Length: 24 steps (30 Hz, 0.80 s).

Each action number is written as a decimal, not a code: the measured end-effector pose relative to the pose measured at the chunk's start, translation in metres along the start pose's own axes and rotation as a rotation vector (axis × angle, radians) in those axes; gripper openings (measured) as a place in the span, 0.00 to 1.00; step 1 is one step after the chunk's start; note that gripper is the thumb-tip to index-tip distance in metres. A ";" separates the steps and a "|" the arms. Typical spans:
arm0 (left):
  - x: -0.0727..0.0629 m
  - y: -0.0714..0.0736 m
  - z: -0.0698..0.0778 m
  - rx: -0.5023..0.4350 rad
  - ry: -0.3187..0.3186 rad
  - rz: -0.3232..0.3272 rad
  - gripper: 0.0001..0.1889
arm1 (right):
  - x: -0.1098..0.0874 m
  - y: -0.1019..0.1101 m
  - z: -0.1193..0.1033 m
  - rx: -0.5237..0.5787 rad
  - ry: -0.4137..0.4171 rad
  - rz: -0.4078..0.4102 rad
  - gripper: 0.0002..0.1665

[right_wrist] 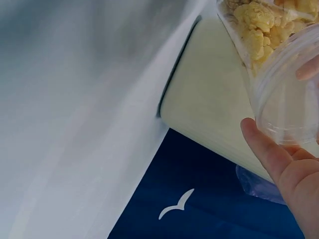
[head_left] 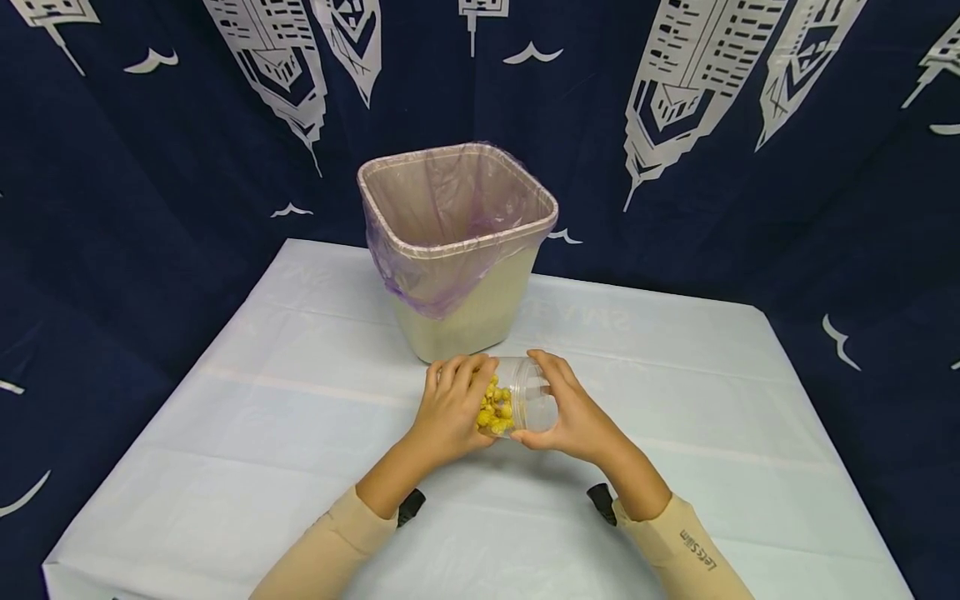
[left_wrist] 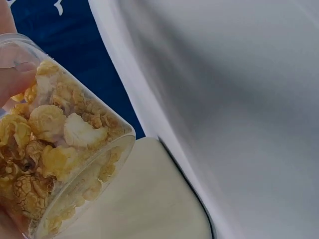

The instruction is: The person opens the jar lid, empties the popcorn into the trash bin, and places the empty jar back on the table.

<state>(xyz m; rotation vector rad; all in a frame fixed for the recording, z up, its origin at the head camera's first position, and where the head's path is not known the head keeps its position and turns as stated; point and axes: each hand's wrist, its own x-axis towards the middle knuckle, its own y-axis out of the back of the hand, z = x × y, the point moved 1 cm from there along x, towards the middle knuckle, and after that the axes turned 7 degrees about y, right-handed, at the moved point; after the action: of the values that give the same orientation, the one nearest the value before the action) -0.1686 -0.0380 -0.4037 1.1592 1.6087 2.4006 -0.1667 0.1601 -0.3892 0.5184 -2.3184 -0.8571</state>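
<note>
Between both hands, a clear plastic jar (head_left: 504, 410) of yellow popcorn (left_wrist: 50, 124) lies on its side above the table. My left hand (head_left: 450, 412) grips the jar's body near its base. At the other end, my right hand (head_left: 573, 417) holds the clear lid (right_wrist: 291, 107), with thumb and fingers around its rim. In the right wrist view the fingertips stand right at the lid's edge. The popcorn fills the base half of the jar, partly hidden behind the left fingers.
Just beyond the hands stands a cream trash bin (head_left: 480, 317) lined with a thin purple bag (head_left: 435, 287). A white cloth covers the table (head_left: 315, 333). Behind hangs a dark blue curtain (head_left: 570, 108) with white building prints.
</note>
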 end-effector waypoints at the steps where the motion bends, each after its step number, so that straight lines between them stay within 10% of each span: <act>1: 0.000 0.000 0.000 0.004 -0.001 -0.003 0.53 | -0.001 0.000 0.001 -0.001 0.006 0.002 0.58; 9: 0.000 0.000 0.000 0.019 0.012 -0.030 0.52 | -0.003 -0.002 0.001 0.017 -0.001 -0.019 0.60; 24: 0.002 0.001 0.001 0.021 0.039 -0.041 0.52 | 0.006 -0.007 -0.018 0.113 -0.410 0.037 0.54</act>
<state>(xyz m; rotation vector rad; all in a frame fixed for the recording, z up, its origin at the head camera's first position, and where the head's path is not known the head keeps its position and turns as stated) -0.1691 -0.0368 -0.4014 1.0781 1.6554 2.4025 -0.1582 0.1439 -0.3800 0.3706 -2.7523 -0.8840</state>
